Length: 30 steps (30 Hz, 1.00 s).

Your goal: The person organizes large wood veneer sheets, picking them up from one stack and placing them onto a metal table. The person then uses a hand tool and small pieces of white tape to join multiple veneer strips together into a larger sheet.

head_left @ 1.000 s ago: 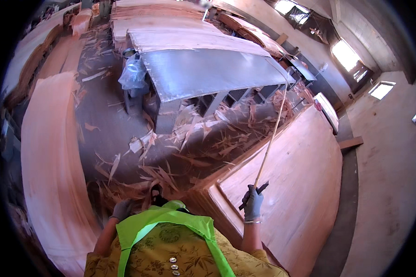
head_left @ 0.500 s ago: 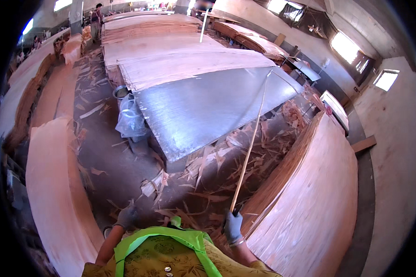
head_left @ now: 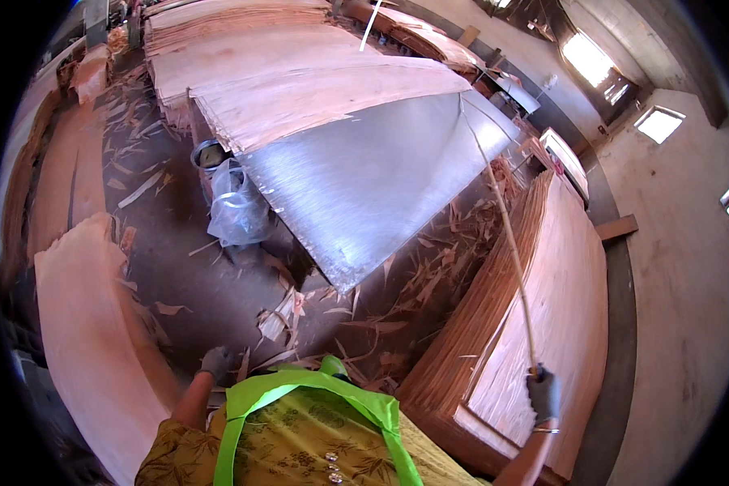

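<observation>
My right hand (head_left: pixel 544 397), in a grey glove, is closed round the lower end of a long thin stick (head_left: pixel 510 235). The stick slants away to the far right part of a smooth grey metal tabletop (head_left: pixel 364 186), and a thin line runs from its tip to the right. Beneath that hand lies a tall stack of wood veneer sheets (head_left: pixel 555 300). My left hand (head_left: pixel 216 362), also gloved, hangs low beside the left veneer stack (head_left: pixel 85 308). Its fingers look loosely apart, slightly blurred, with nothing seen in them.
Thin veneer sheets (head_left: pixel 300 101) cover the far part of the tabletop. A clear plastic bag (head_left: pixel 239 211) and a metal pail (head_left: pixel 209 154) hang at its left side. Veneer scraps (head_left: pixel 279 316) litter the floor. A pale wall (head_left: pixel 688 267) stands on the right.
My right hand has moved right, over the right veneer stack, taking the stick's lower end along. The view has shifted, and the table's near corner now points more toward me.
</observation>
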Tool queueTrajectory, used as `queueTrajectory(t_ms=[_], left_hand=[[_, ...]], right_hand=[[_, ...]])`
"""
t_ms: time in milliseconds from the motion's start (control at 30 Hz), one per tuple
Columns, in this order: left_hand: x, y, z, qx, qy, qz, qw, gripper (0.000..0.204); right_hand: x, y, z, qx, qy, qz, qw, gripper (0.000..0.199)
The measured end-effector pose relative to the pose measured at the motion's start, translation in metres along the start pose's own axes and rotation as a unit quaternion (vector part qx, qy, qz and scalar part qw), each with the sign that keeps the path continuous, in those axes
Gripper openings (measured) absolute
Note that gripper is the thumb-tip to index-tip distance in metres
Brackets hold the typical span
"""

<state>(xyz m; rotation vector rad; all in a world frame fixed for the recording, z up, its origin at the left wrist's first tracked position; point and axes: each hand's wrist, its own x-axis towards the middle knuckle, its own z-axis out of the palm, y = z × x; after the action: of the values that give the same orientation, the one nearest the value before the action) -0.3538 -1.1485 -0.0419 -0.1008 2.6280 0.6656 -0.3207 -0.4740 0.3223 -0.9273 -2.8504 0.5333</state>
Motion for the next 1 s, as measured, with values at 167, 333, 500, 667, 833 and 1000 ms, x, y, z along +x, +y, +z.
queueTrajectory(t_ms=[167, 333, 500, 667, 833, 1000], left_hand=[[0.058, -0.038, 0.001, -0.151, 0.171, -0.037, 0.973, 0.029], [0.085, -0.022, 0.007, -0.105, 0.086, -0.012, 0.991, 0.030], [0.096, -0.083, 0.050, -0.050, 0.020, -0.135, 0.989, 0.034], [0.093, -0.090, 0.037, -0.040, 0.064, -0.126, 0.989, 0.037], [0.092, -0.066, 0.029, -0.044, 0.041, -0.189, 0.980, 0.038], [0.086, -0.034, 0.043, -0.068, 0.030, -0.214, 0.974, 0.038]], right_hand=[[0.031, -0.047, -0.028, -0.035, 0.037, -0.023, 0.998, 0.029], [0.134, -0.037, 0.065, 0.098, 0.015, -0.011, 0.995, 0.018], [0.236, -0.078, 0.195, 0.319, -0.006, -0.044, 0.947, 0.013], [0.324, -0.115, 0.268, 0.434, 0.027, -0.066, 0.898, 0.009], [0.394, -0.165, 0.311, 0.438, 0.049, -0.080, 0.894, 0.009], [0.467, -0.207, 0.321, 0.470, 0.090, -0.076, 0.875, 0.013]])
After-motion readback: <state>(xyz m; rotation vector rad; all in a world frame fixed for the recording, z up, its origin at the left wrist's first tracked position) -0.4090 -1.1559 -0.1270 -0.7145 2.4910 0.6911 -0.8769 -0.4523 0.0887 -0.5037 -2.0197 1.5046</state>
